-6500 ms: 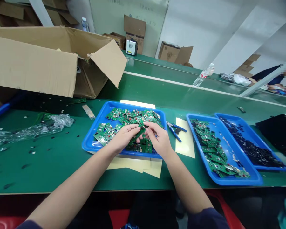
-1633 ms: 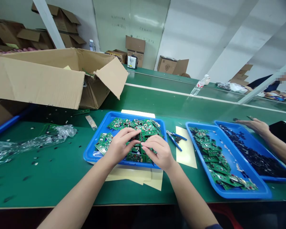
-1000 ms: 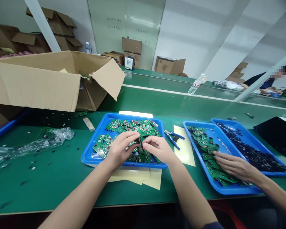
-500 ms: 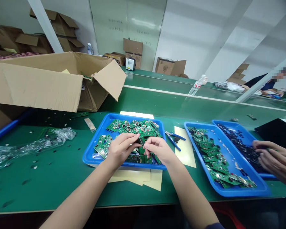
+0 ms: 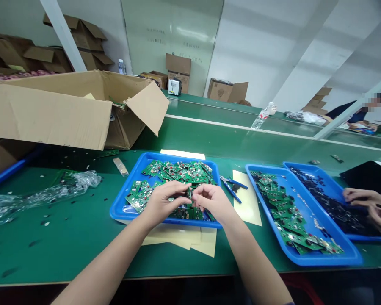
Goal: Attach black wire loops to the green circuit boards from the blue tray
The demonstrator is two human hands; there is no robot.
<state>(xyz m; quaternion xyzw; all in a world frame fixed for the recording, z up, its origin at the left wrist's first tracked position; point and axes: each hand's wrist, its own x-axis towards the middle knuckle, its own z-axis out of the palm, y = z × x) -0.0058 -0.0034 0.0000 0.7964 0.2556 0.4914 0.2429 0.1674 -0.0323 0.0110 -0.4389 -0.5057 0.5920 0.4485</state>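
Over a blue tray (image 5: 122, 214) heaped with green circuit boards (image 5: 171, 169), my two hands meet near the tray's front. My left hand (image 5: 165, 201) is closed, thumb and fingers pinching a small circuit board (image 5: 190, 192) held on edge. From the other side my right hand (image 5: 211, 200) pinches at the same board, fingertips close together. Whether the right fingers also hold a smaller part is hidden. Yellow paper sheets (image 5: 206, 243) lie under the tray. Blue-handled pliers (image 5: 233, 188) rest just right of it, partly on another yellow sheet (image 5: 249, 207).
At right stand a blue tray of circuit boards (image 5: 324, 258) and a blue tray of black parts (image 5: 339, 192), where a co-worker's hands (image 5: 368, 203) work. A large open carton (image 5: 47, 114) fills the back left, with crumpled plastic wrap (image 5: 79, 182) before it. A bottle (image 5: 262, 116) stands behind.
The board between my hands has turned more upright, and my left fingers have shifted around it. The co-worker's hands have moved apart, one over the black parts.
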